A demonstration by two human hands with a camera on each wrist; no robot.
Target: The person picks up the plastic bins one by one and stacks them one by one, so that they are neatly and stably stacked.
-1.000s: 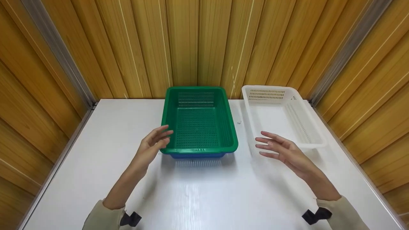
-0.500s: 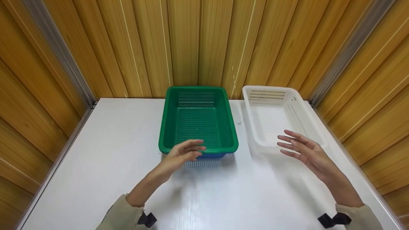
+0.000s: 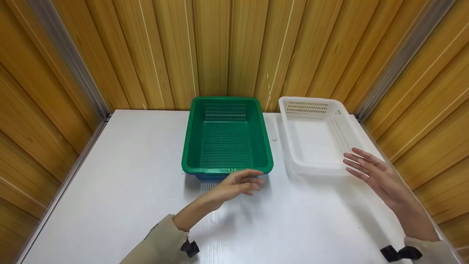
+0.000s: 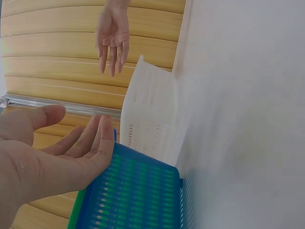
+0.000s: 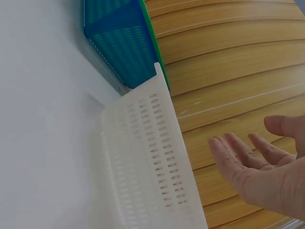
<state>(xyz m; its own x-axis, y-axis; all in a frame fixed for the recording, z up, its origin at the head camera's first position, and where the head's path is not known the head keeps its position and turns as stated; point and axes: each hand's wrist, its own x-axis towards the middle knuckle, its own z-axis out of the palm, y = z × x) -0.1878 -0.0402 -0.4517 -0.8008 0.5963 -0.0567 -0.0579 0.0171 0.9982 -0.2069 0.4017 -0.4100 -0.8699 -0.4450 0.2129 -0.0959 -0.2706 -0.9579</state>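
A green basket [image 3: 225,143] with slotted sides is nested in a blue basket [image 4: 143,191], mostly hidden beneath it in the head view. My left hand [image 3: 236,185] hovers by the near rim of this stack, its fingers loosely bent and holding nothing. To the right stands a white basket [image 3: 317,143] with rows of slots. Over its near right corner is my right hand [image 3: 383,179], fingers spread and relaxed, with nothing in it. The right wrist view shows this hand [image 5: 262,174] apart from the white basket's side.
The baskets stand on a white tabletop [image 3: 146,154], close to the wood-patterned back wall [image 3: 212,51]. Similar panels enclose the left and right sides, with grey metal strips [image 3: 69,58] in the corners. A dark clip-like piece [image 3: 189,248] sits at my left sleeve.
My left hand has moved right, from the green basket's left rim to its near right corner. My right hand has moved right across the white basket. The baskets stay where they were.
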